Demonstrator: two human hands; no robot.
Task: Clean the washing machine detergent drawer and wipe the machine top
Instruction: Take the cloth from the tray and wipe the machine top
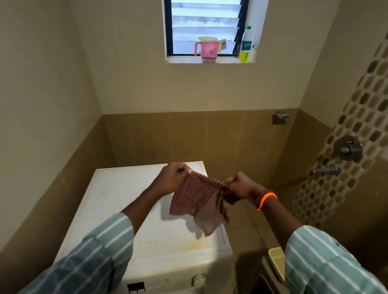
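Observation:
A white front-loading washing machine (124, 194) stands below me against the tiled wall. Its flat top shows faint yellowish stains near the front right. Above the top I hold a red-and-white striped cloth (195, 198) stretched between both hands. My left hand (172, 179) pinches its upper left corner. My right hand (241, 184) grips the bunched right end. The cloth's lower edge hangs loose, close above the machine top. On the front panel I see a dark open slot (136, 287) and a round dial (197, 279).
A pink mug (207, 50) and a bottle of yellow liquid (246, 45) stand on the window sill high on the far wall. Shower taps (348, 149) stick out of the right wall. A cream-coloured tub (278, 261) sits on the floor right of the machine.

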